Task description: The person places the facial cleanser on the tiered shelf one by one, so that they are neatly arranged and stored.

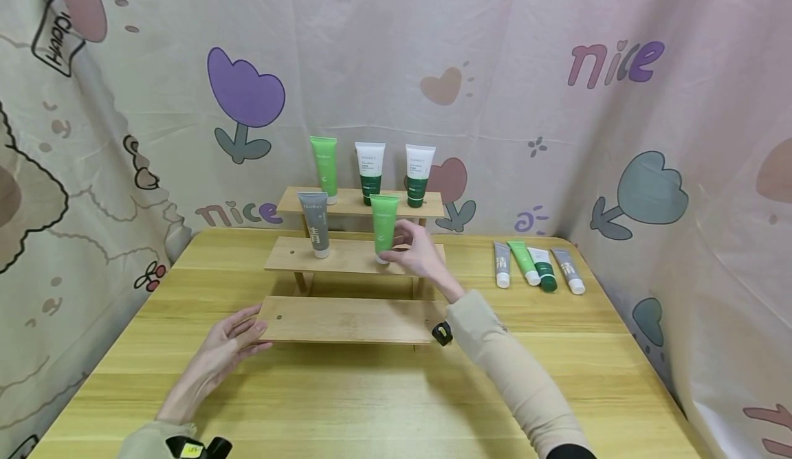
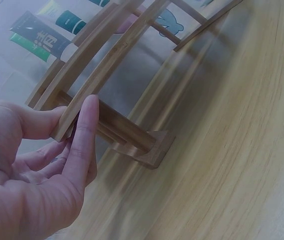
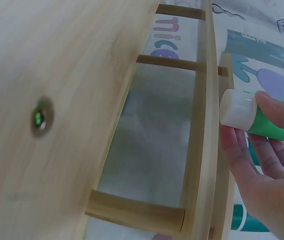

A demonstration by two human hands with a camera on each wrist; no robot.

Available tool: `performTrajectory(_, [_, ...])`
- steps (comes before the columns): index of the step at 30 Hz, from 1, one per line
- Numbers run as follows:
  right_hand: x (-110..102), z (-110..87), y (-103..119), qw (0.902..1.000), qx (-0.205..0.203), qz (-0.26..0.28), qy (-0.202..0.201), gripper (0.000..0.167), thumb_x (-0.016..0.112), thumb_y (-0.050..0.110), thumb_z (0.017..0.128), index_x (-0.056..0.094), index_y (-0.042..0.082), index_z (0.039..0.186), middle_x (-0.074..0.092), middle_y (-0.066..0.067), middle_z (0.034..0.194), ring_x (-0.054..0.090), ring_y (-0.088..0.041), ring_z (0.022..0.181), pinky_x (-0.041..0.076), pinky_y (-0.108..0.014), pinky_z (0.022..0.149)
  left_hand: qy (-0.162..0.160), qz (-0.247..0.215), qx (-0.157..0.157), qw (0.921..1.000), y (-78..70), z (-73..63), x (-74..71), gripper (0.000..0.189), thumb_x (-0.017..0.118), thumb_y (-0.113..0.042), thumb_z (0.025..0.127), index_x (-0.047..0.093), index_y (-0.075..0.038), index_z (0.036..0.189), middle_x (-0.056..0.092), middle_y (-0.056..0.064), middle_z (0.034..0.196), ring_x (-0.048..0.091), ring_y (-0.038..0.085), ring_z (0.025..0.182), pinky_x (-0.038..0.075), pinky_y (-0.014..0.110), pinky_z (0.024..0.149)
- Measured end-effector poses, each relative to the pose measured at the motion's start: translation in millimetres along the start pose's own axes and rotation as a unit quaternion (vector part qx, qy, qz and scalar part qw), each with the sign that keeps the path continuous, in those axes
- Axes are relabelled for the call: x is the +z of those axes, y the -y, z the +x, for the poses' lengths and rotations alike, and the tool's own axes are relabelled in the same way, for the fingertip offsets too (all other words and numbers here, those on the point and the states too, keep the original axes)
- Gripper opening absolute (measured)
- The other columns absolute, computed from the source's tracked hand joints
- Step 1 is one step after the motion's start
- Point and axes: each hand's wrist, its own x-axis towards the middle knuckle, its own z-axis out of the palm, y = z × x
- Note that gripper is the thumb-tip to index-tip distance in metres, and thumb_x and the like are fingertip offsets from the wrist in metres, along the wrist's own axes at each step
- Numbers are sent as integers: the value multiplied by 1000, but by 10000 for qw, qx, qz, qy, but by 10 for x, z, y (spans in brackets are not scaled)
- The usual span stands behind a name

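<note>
3 wooden tiers (image 1: 353,318), tapered green tube (image 1: 384,220)

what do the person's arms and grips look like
The left sleeve and right sleeve are beige. A black device with a yellow label sits at the left wrist; a small black piece shows by the right wrist, and a black band crosses the right sleeve at the picture's lower edge. The left grip and right grip wear no gloves.

The right hand (image 3: 274,190) holds a green tube (image 3: 274,128) between thumb and fingers, its white cap (image 3: 238,110) toward the wooden rack (image 3: 57,165); a patterned cloth (image 3: 251,15) hangs behind.
</note>
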Motion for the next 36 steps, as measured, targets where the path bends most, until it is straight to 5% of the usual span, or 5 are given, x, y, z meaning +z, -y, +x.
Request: performTrajectory(36, [205,175,-25,9998,-170,59,43,45,80,-4,81,63,0,122,73,-21,116,71,-33,106,60,-42,100,37,-28,100,9999,2,-8,3,76,49,-13,107,-3,11,157,-4,42,160,60,-9,102,61,20,94])
